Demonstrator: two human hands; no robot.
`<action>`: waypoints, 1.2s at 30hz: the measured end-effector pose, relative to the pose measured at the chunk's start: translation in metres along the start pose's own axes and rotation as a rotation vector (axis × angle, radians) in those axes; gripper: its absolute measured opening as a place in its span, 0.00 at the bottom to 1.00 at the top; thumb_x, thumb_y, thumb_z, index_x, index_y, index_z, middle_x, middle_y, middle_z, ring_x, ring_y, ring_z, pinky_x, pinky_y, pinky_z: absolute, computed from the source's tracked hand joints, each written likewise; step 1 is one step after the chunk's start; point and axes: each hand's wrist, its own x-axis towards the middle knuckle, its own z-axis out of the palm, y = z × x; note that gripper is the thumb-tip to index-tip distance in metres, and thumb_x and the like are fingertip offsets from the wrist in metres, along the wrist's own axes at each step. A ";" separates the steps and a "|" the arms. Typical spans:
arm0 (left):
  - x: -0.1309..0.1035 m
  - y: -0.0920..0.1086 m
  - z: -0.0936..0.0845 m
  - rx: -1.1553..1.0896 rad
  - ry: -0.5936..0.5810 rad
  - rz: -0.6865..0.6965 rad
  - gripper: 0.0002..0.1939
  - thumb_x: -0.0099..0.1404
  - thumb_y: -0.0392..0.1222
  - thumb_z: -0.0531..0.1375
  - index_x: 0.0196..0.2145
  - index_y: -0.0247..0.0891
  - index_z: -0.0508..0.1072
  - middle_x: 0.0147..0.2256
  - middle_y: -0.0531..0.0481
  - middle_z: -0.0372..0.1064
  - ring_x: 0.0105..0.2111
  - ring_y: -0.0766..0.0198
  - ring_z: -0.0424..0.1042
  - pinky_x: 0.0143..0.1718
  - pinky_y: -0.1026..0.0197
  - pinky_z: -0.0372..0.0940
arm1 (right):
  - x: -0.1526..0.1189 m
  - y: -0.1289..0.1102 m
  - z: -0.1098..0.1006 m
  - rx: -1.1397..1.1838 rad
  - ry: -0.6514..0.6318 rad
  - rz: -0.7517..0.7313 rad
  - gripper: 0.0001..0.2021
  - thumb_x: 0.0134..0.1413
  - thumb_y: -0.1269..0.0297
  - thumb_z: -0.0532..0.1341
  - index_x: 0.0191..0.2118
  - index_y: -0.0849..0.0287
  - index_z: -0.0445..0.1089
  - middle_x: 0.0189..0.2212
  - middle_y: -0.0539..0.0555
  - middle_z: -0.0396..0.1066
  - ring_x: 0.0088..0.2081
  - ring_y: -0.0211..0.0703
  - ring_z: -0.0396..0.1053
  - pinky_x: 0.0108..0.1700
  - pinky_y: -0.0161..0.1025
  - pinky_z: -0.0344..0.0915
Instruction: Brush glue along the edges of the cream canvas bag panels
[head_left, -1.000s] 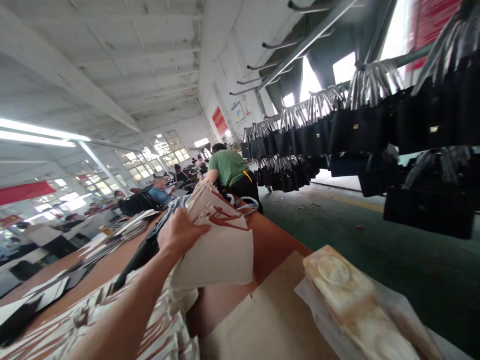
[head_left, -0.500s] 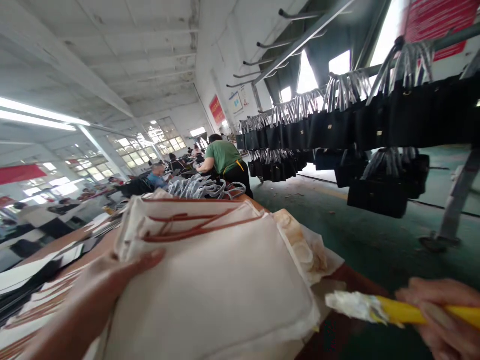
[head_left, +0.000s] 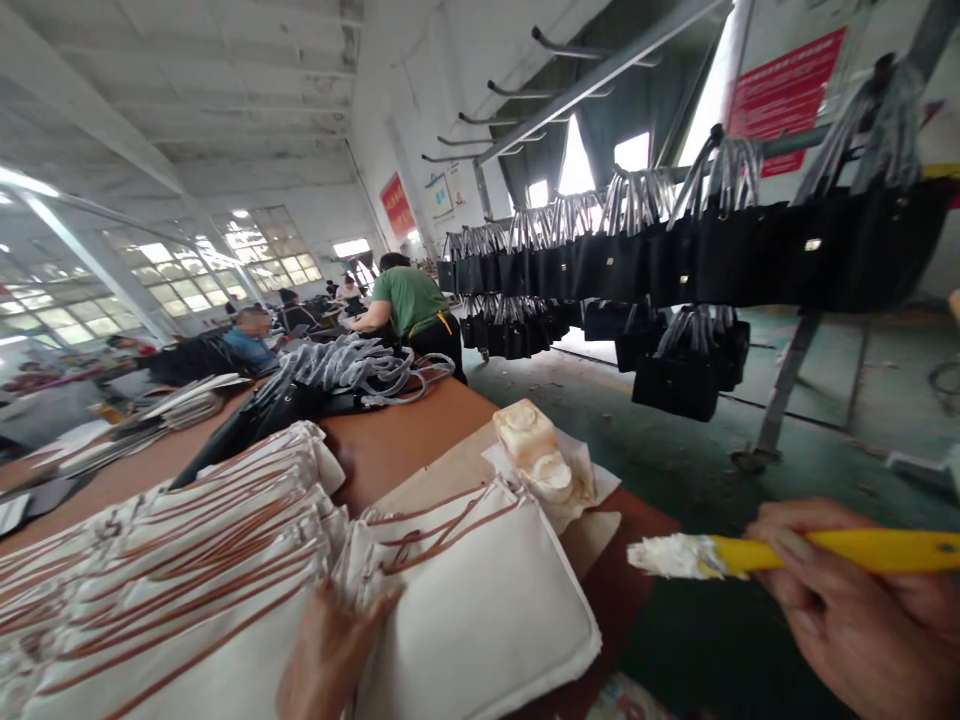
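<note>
My right hand (head_left: 847, 590) is closed around a yellow-handled brush (head_left: 862, 548) whose tip is caked with white paste. The brush is held out level over the right edge of the table, apart from the bags. My left hand (head_left: 337, 640) grips the left side of a cream bag (head_left: 480, 610) with brown edging, thumb on its face and fingers hidden behind. The bag leans on the table. A stained block-like container (head_left: 525, 435), crusted with dried paste, sits on paper just behind it.
Rows of cream bag pieces (head_left: 187, 590) fill the left of the brown table (head_left: 465, 410). Wrapped grey handles (head_left: 352, 365) lie behind. Black bags (head_left: 750, 260) hang on a rack at right. A person in a green shirt (head_left: 412, 300) bends over the table ahead.
The cream bag and my left hand have moved lower, bringing the table behind into view. My right hand has come further into view with the brush. The view has turned right.
</note>
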 end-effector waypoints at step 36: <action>-0.023 0.128 -0.065 0.044 -0.088 0.552 0.12 0.67 0.51 0.50 0.35 0.48 0.72 0.39 0.52 0.74 0.42 0.53 0.73 0.39 0.57 0.60 | 0.140 0.102 0.111 -0.480 -0.581 -0.551 0.07 0.64 0.64 0.56 0.38 0.57 0.72 0.31 0.53 0.73 0.34 0.44 0.70 0.38 0.38 0.63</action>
